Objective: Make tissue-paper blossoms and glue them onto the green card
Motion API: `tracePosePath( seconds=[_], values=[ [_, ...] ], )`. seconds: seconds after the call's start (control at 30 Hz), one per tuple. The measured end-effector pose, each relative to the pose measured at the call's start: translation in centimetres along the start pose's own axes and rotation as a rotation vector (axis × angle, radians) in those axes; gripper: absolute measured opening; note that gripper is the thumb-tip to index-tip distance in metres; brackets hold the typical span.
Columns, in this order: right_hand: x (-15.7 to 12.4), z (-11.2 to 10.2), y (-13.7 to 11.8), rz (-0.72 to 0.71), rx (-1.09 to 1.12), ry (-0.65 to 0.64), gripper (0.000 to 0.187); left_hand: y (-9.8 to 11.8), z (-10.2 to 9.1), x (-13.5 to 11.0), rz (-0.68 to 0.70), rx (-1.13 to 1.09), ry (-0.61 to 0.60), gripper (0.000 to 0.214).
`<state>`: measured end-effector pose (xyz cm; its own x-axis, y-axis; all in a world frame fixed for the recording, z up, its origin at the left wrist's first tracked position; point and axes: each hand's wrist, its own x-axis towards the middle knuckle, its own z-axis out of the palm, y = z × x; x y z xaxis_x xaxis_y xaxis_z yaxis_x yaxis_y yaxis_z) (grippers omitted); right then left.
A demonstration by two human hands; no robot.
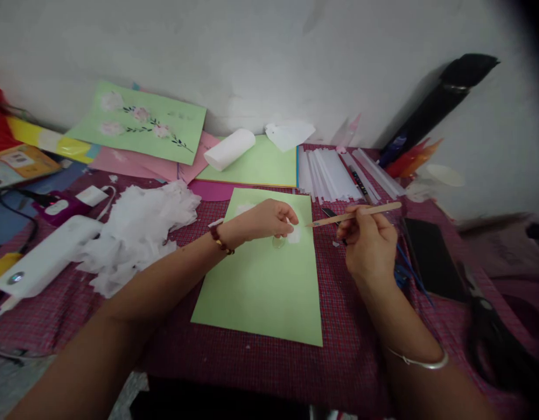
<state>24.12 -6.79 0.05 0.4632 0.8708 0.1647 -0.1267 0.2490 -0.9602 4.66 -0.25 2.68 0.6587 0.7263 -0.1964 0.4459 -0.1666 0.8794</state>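
Checked cloth [278, 367] covers the table under a green sheet [261, 291]. Left of the sheet: tissue heap [149, 213]. Beyond it: white roll [230, 150]. Right of it: dark slab [434, 256]. Right hand [371, 245] grips a stick [332, 220] at the sheet's right edge, long axis crosswise, narrow end pointing left. Left hand [269, 221], obscuring part of the sheet, has fingertips nearly together by a white scrap [294, 235]; cannot tell whether gripped.

We log a table [252, 373] under red-purple checked cloth. Directly on it we see a green sheet [261, 291], centre; crumpled white tissue [142, 216], left; translucent sticks [326, 175], beyond; a dark flat pad [433, 256] and black-handled scissors [499, 332], right.
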Motion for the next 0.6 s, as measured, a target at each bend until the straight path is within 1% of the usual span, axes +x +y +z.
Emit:
tracePosePath(
  seconds=[0.07,0.13,0.23,0.33,0.47,0.6],
  values=[
    [-0.2,0.1,0.3,0.026,-0.062,-0.031,0.016,-0.5,0.3,0.4,0.046,0.164,0.078,0.023],
    [-0.5,0.2,0.6,0.038,-0.102,-0.065,0.018,-0.7,0.4,0.7,0.081,0.283,0.103,0.024],
    [-0.9,0.5,0.9,0.001,-0.147,-0.113,0.02,-0.4,0.4,0.7,0.079,0.318,0.073,0.025],
    [-1.1,0.7,0.7,-0.042,-0.193,-0.133,0.021,0.1,0.6,0.5,0.066,0.331,0.049,0.025],
    [-1.3,0.8,0.5,-0.058,-0.246,-0.172,0.021,0.2,1.0,0.4,0.086,0.445,0.079,0.024],
    [-1.4,0.9,0.7,-0.052,-0.314,-0.212,0.023,0.1,1.2,0.5,0.083,0.516,0.082,0.023]
  ],
)
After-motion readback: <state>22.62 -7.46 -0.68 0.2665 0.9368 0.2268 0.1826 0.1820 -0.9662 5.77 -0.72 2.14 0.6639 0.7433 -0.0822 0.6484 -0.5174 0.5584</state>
